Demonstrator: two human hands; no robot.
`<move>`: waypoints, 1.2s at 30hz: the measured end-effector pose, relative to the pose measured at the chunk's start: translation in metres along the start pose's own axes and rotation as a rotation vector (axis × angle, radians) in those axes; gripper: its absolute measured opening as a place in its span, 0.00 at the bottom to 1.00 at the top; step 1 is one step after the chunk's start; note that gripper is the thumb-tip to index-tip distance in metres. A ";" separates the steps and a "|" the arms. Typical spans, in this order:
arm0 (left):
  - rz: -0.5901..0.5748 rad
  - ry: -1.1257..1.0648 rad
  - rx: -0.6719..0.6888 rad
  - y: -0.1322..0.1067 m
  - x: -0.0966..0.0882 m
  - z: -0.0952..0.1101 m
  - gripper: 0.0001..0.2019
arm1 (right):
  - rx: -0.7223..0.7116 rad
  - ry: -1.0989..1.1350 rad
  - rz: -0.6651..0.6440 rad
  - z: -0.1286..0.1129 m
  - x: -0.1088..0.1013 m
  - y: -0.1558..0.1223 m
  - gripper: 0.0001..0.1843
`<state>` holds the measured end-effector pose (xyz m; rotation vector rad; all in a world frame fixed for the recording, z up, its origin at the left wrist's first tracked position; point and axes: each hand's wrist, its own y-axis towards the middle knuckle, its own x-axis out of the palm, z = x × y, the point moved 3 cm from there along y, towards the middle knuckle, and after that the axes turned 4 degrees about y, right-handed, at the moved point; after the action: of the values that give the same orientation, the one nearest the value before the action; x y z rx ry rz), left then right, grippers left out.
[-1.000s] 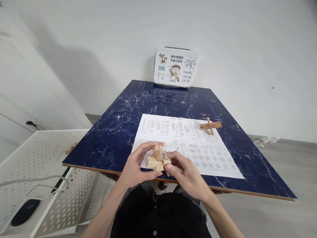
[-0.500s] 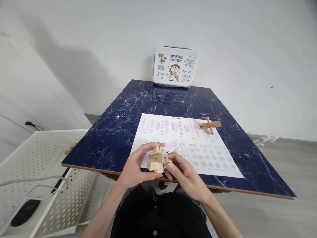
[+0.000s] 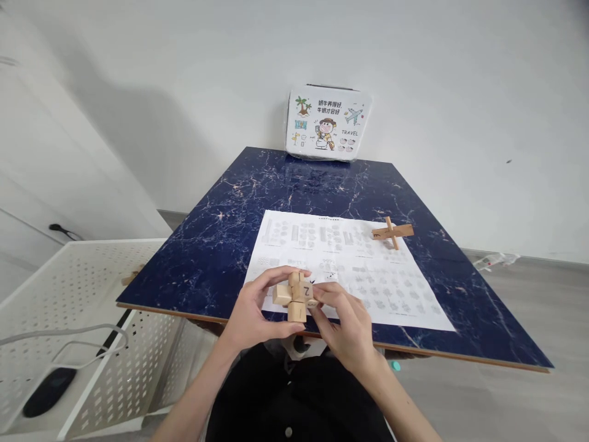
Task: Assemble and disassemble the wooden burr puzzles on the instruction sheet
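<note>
My left hand (image 3: 254, 314) and my right hand (image 3: 345, 325) both grip a small wooden interlocking puzzle (image 3: 295, 294) of crossed blocks, held just above the near edge of the dark blue marble table (image 3: 216, 245). A "2" is written on one block face. Under the puzzle lies a white instruction sheet (image 3: 368, 276) printed with diagrams. A second wooden cross-shaped piece (image 3: 392, 232) rests on the sheet's far right corner, well away from both hands.
A white illustrated box (image 3: 327, 124) stands against the wall at the table's far edge. A white perforated basket (image 3: 69, 319) with a grey cable and a dark mouse sits to the left, below table height. Grey floor lies to the right.
The puzzle has been turned in my hands: a block that stuck out left and down now points straight down. My right hand has shifted slightly closer around it.
</note>
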<state>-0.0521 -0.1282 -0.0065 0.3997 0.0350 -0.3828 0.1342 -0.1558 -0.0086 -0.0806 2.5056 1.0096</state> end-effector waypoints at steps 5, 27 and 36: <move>0.037 0.006 0.024 0.000 -0.001 0.002 0.35 | 0.268 0.291 -0.086 -0.007 -0.004 0.003 0.17; -0.008 0.196 -0.070 0.010 0.006 0.012 0.30 | 0.522 0.122 0.156 0.044 -0.062 -0.014 0.16; 0.019 0.371 -0.213 0.009 0.005 0.008 0.17 | 0.726 -0.436 0.429 0.104 -0.155 -0.031 0.24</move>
<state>-0.0444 -0.1255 0.0039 0.2557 0.4301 -0.2782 0.3200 -0.1251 -0.0311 0.8251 2.3477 0.1560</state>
